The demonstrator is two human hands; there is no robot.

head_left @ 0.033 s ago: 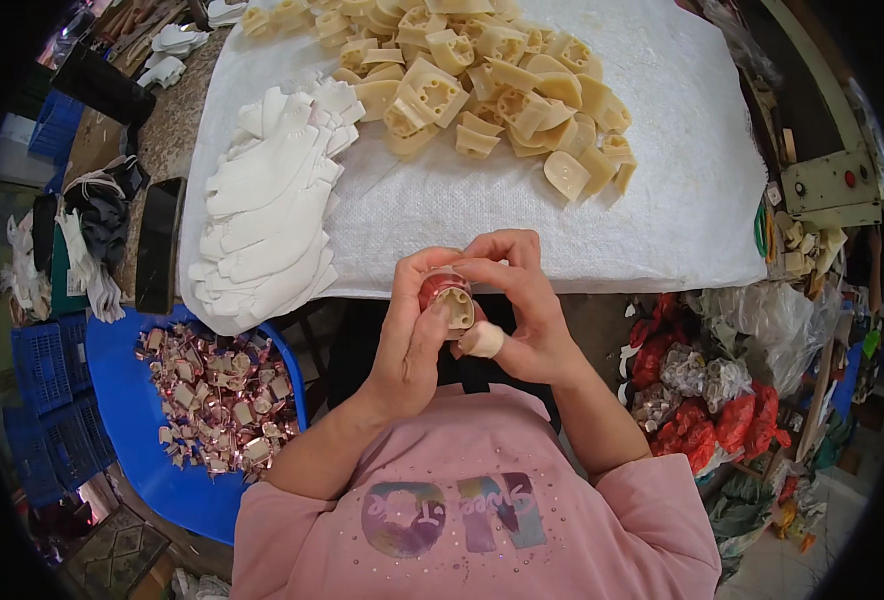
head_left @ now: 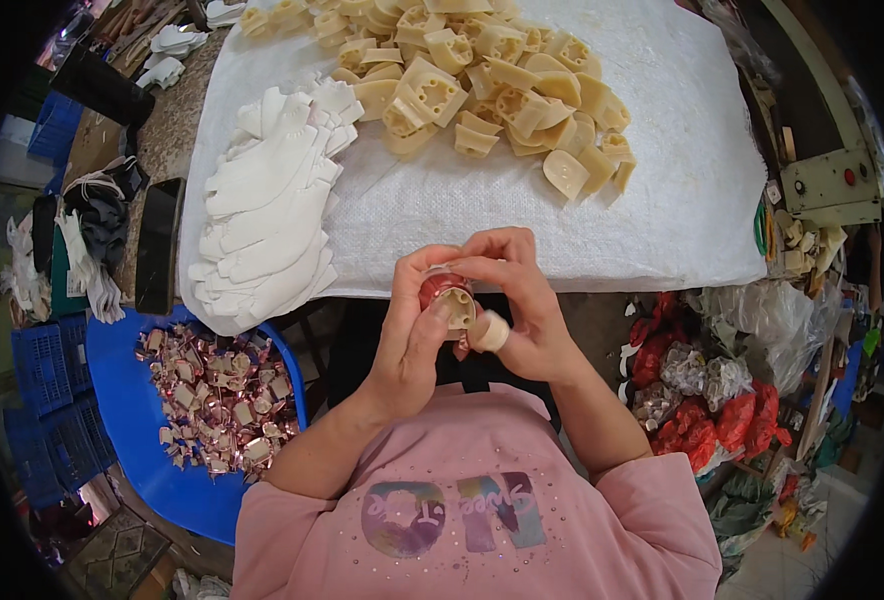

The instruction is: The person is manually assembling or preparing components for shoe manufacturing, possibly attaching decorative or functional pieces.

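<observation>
My left hand [head_left: 414, 345] and my right hand [head_left: 524, 315] are both closed on one small cream plastic piece [head_left: 459, 306] with holes in its face and a shiny pinkish-red covering around its far side. It is held just off the table's near edge, above my lap. The left thumb presses along its side, while the right fingers curl over its top. A beige band [head_left: 489, 331] wraps my right thumb, which is beside the piece's lower edge. Part of the piece is hidden by the fingers.
A white woven cover [head_left: 662, 190] spreads over the table, bearing heaped cream plastic pieces [head_left: 502, 45] and a stack of white cut sheets [head_left: 272, 200]. At left, a blue tub [head_left: 127, 420] holds shiny pink-and-cream pieces. A dark phone [head_left: 160, 245] lies nearby; red bags [head_left: 692, 435] are at right.
My right thumb has shifted slightly upward beside the piece. Both hands keep their grip and otherwise stay almost where they were.
</observation>
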